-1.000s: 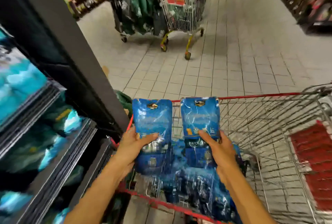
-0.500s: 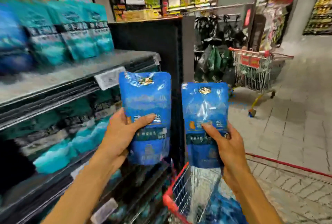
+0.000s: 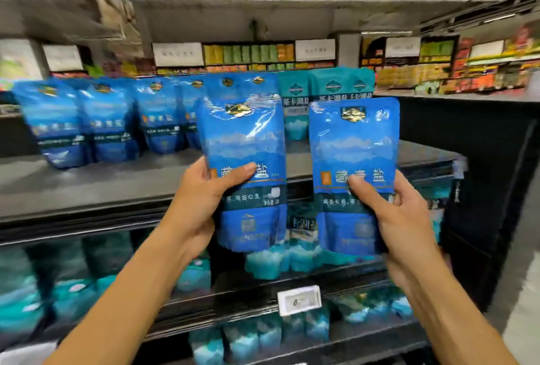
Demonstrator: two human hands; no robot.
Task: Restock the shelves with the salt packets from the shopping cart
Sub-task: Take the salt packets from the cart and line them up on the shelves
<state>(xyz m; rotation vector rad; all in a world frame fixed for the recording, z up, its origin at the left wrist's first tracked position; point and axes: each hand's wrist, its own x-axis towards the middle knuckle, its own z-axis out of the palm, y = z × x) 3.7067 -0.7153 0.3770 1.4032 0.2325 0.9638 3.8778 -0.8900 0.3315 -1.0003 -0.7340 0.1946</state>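
Note:
My left hand grips a blue salt packet upright by its lower half, thumb across the front. My right hand holds a second blue salt packet the same way, beside the first. Both packets hang in front of the top shelf, a grey board. A row of matching blue packets stands at the back of that shelf on the left. Teal packets stand behind at the right. The shopping cart is out of view.
Lower shelves hold teal and light-blue packets, with a white price tag on one shelf edge. The black end panel of the shelving stands at the right. Far shelves with yellow and green goods fill the background.
The view has swung up from the cart to the shelving. Both hands have lifted their packets out of the cart and up to the top shelf's height.

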